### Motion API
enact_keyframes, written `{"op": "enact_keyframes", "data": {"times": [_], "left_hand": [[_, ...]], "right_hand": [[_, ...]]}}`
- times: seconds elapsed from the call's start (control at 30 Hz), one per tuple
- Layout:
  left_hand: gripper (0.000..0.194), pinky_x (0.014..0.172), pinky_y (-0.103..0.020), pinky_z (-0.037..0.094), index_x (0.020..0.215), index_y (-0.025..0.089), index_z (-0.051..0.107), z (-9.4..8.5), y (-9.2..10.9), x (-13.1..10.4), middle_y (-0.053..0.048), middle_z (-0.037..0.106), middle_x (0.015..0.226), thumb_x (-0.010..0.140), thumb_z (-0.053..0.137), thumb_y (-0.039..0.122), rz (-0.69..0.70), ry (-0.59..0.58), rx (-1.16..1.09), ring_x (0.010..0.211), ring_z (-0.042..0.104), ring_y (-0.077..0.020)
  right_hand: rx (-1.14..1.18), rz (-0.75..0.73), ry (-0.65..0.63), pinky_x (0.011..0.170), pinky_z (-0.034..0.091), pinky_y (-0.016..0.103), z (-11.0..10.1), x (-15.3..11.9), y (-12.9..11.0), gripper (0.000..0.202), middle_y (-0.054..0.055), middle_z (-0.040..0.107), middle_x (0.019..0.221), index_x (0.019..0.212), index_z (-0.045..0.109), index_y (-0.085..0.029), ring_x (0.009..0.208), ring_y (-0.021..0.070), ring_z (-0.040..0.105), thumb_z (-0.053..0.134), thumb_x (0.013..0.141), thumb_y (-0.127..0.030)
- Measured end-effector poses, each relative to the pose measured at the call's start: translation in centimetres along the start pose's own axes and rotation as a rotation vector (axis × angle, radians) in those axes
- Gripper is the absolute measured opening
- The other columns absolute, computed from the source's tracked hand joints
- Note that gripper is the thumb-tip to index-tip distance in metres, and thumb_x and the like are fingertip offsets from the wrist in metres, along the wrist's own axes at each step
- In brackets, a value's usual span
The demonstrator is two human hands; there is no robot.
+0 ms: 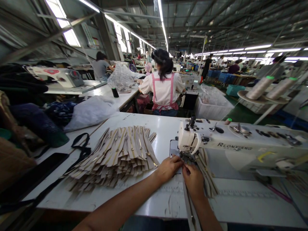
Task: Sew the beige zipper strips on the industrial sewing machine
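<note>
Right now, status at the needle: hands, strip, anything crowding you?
Left hand and right hand both pinching the zipper strip under the presser foot. Strip trails off the table edge. Stack of zipper pieces lies left, apart from the hands.

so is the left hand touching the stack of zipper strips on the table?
Apart. The head view shows bare white table between the left hand and the stack of zipper strips; the hand sits at the sewing machine needle area.

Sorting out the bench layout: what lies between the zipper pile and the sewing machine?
Bare white table separates the zipper pile from the sewing machine; nearer the camera, the left hand fills that gap in the head view.
</note>
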State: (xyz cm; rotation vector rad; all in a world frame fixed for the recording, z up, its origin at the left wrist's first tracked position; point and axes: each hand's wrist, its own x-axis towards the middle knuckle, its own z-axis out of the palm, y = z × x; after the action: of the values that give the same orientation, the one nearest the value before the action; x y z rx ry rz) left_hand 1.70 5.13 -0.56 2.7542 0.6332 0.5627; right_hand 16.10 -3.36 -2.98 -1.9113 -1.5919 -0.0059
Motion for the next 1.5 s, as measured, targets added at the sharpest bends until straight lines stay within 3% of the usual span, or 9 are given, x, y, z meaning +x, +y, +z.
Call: {"op": "enact_keyframes", "data": {"times": [0.23, 0.5, 0.73, 1.0, 1.27, 1.5], "left_hand": [[0.027, 0.090, -0.033, 0.049, 0.119, 0.020, 0.063, 0.2, -0.2, 0.3, -0.007, 0.058, 0.106, 0.097, 0.047, 0.020, -0.013, 0.003, -0.059, 0.101, 0.054, -0.0213], [0.025, 0.086, -0.031, 0.050, 0.110, 0.016, 0.067, 0.4, -0.6, 0.3, -0.008, 0.059, 0.101, 0.098, 0.046, 0.023, -0.014, 0.036, -0.097, 0.097, 0.055, -0.0204], [0.021, 0.086, -0.031, 0.049, 0.105, 0.016, 0.067, 0.5, -0.8, 0.9, -0.007, 0.058, 0.098, 0.097, 0.048, 0.021, -0.030, 0.026, -0.034, 0.096, 0.054, -0.0203], [0.021, 0.087, -0.032, 0.048, 0.104, 0.014, 0.067, -0.1, -0.2, 1.2, -0.008, 0.058, 0.101, 0.096, 0.049, 0.017, -0.072, 0.007, -0.014, 0.097, 0.053, -0.0216], [0.020, 0.089, -0.032, 0.047, 0.104, 0.015, 0.069, -0.1, -0.9, 1.7, -0.007, 0.061, 0.100, 0.095, 0.050, 0.015, -0.069, 0.014, -0.063, 0.097, 0.053, -0.0211], [0.020, 0.085, -0.030, 0.050, 0.099, 0.018, 0.070, 0.1, -1.0, 1.4, -0.006, 0.066, 0.098, 0.096, 0.050, 0.019, -0.106, 0.006, -0.055, 0.095, 0.059, -0.0195]], "right_hand": [[-0.060, -0.033, -0.040, 0.075, 0.050, 0.029, -0.1, 0.0, -0.2, 0.027, 0.008, 0.072, 0.088, 0.096, 0.072, -0.017, 0.081, 0.0202, 0.068, 0.046, 0.091, -0.020], [-0.172, -0.073, -0.252, 0.073, 0.048, 0.026, -1.1, 1.1, -0.5, 0.026, 0.007, 0.071, 0.091, 0.099, 0.070, -0.018, 0.083, 0.0191, 0.068, 0.045, 0.092, -0.018], [-0.211, -0.073, -0.330, 0.075, 0.047, 0.025, -1.2, 1.9, -0.9, 0.028, 0.008, 0.070, 0.099, 0.104, 0.069, -0.016, 0.087, 0.0187, 0.067, 0.043, 0.093, -0.015], [-0.234, -0.066, -0.263, 0.070, 0.048, 0.025, -0.6, 1.8, -1.1, 0.029, 0.007, 0.071, 0.097, 0.106, 0.069, -0.018, 0.083, 0.0185, 0.068, 0.044, 0.092, -0.015], [-0.262, -0.052, -0.201, 0.066, 0.048, 0.026, 0.6, 2.0, -0.9, 0.030, 0.010, 0.071, 0.097, 0.100, 0.071, -0.017, 0.077, 0.0184, 0.068, 0.043, 0.092, -0.017], [-0.253, -0.062, -0.191, 0.071, 0.048, 0.026, 0.4, 2.0, -0.8, 0.031, 0.011, 0.071, 0.100, 0.104, 0.070, -0.016, 0.080, 0.0181, 0.068, 0.041, 0.093, -0.017]]}}
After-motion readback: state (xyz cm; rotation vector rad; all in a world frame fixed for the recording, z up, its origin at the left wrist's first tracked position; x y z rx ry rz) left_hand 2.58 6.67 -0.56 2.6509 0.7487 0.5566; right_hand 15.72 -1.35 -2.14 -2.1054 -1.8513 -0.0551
